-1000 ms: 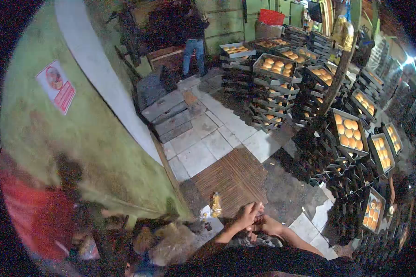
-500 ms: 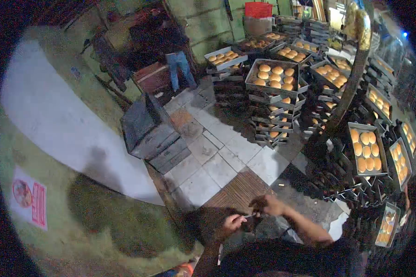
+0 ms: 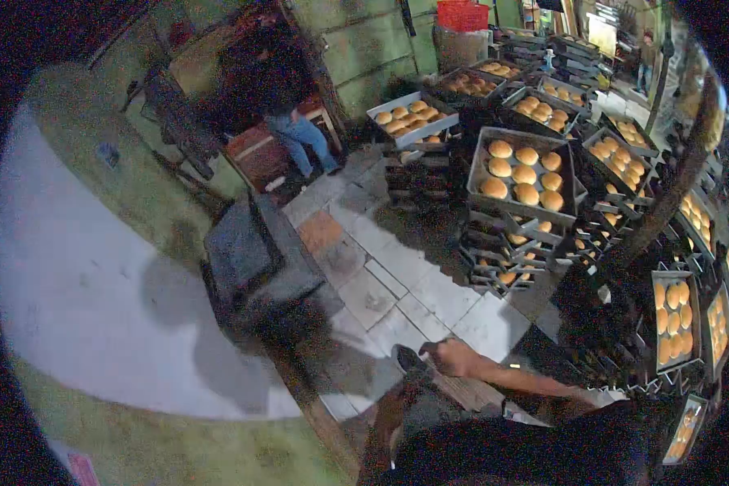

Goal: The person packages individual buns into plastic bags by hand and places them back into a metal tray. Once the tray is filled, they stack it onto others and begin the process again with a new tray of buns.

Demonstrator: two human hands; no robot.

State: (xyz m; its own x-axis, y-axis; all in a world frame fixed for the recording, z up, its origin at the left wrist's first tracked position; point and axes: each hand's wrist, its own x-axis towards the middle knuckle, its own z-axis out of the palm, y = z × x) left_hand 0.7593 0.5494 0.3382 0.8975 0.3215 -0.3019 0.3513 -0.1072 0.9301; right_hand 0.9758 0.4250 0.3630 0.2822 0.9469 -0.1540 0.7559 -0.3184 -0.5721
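My right hand [image 3: 455, 357] is closed, its fingers gripping the edge of a dark, cloth-like piece [image 3: 414, 361]. That piece lies over the end of my left arm, and most of my left hand [image 3: 402, 385] is hidden under it or in shadow. The two hands are close together in front of my body, above the tiled floor [image 3: 389, 296]. Left of them stands a stack of dark metal boxes or pans [image 3: 255, 251].
At right, stacked metal trays [image 3: 478, 182] hold round golden buns [image 3: 526, 174]. More bun trays [image 3: 674, 324] stand farther right. A dark slanting post [image 3: 664, 198] rises among them. A person in jeans [image 3: 300, 138] is by a wooden bench at the back. A red crate [image 3: 462, 14] sits beyond.
My view has shifted, so the box stack and trays appear nearer. My left hand, bare and visible before, is now mostly covered by the dark piece. My right hand stays close beside it.
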